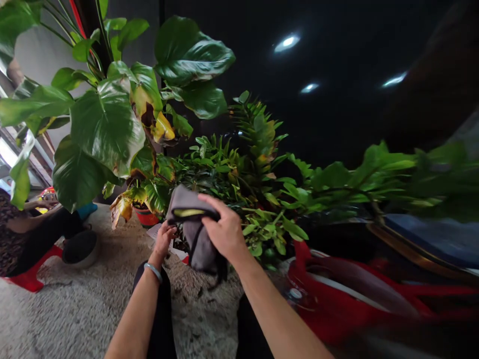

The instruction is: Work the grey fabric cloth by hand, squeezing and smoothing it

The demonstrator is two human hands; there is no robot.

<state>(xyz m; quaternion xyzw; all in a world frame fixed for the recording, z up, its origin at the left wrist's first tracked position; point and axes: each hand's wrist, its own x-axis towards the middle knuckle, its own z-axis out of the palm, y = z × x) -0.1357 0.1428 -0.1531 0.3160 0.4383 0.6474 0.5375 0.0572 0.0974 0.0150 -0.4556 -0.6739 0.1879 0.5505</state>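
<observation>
In front of my knees, a grey cloth piece with dark edging hangs between my hands; its kind I cannot tell. A yellow-green strip shows in the fold near its top. My right hand grips its upper right side, thumb at the dark edge and index finger along the top. My left hand, below a bluish bangle, has its fingers closed at the lower left edge of the cloth. Part of what those fingers pinch is hidden.
Leafy potted plants crowd the far side, one in a red pot. To the right lies a blurred red bag-like object. At left, another person sits on a red stool by a dark bowl.
</observation>
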